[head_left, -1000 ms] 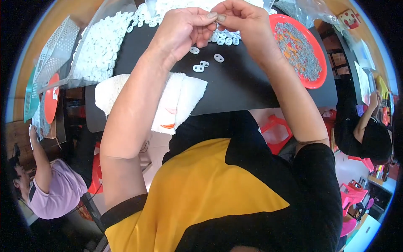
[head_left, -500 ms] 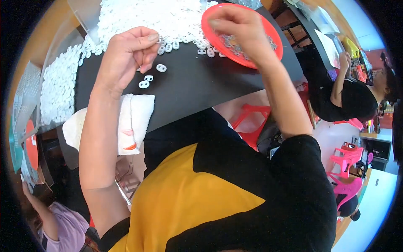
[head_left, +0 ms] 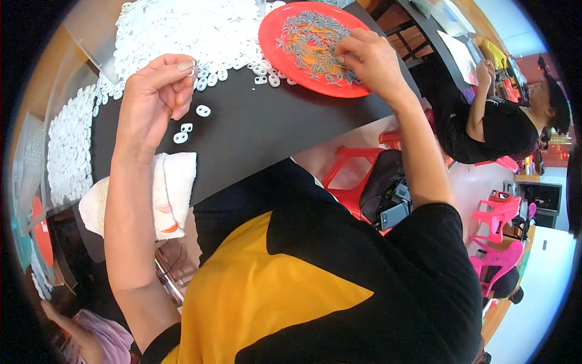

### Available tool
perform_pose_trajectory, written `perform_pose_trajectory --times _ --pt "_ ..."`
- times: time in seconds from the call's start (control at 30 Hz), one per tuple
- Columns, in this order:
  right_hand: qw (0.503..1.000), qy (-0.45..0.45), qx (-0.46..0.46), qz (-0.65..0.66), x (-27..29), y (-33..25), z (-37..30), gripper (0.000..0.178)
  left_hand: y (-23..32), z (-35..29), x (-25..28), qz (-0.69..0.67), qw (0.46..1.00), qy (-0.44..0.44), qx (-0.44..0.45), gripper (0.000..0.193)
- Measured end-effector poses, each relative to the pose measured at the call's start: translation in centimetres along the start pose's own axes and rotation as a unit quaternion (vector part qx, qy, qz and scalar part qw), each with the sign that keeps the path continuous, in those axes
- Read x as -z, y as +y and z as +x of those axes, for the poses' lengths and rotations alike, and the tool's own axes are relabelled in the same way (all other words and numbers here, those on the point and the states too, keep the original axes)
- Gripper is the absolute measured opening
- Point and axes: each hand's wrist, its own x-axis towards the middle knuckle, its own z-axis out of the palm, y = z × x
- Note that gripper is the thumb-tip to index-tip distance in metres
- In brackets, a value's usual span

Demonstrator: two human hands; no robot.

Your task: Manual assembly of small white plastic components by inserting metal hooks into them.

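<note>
My left hand is raised over the dark table, thumb and fingers pinched together; a small bit shows at the thumb tip, too little to name. Below and beside it lie several loose white oval two-holed plastic pieces. My right hand reaches into a round red plate, its fingertips closed among small grey screw-like pieces. What those fingers grip, if anything, is hidden. A large heap of the white pieces covers the table beyond my left hand.
More white pieces lie at the far left. A folded white cloth rests on the table's near edge beside my left forearm. A red stool stands under the right side. Another person sits at a table on the right; one more is at lower left.
My right hand has come down from above the plate's far left to the grey pieces on its right side. My left hand stays pinched. The whole view has shifted somewhat.
</note>
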Motion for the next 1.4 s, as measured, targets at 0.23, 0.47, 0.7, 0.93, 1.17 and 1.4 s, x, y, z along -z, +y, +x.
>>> perform_pose_trajectory --times 0.23,0.47,0.7,0.93,1.17,1.4 --pt "0.998 0.052 0.018 0.012 0.4 -0.4 0.2 0.012 0.0 -0.3 -0.3 0.018 1.0 0.013 0.002 0.014" --pt "0.995 0.036 0.023 0.086 -0.4 -0.3 0.4 0.012 -0.2 -0.3 -0.1 0.025 1.0 0.009 0.001 0.013" --pt "0.817 0.017 -0.209 0.537 1.1 -2.1 2.1 0.011 0.0 -0.5 -0.2 0.029 0.999 0.015 0.003 0.011" --pt "0.694 -0.041 -0.219 0.685 1.8 -7.5 4.9 0.014 -0.4 -0.7 -0.4 0.013 1.0 0.018 -0.002 0.012" --pt "0.691 -0.033 -0.14 0.708 0.8 -14.5 8.4 0.013 -0.5 -0.6 -0.7 -0.044 0.998 0.041 -0.029 0.011" --pt "0.708 -0.01 -0.142 0.692 -0.7 -16.7 9.1 0.012 -0.3 -0.7 -0.2 -0.07 0.995 0.048 -0.054 0.01"
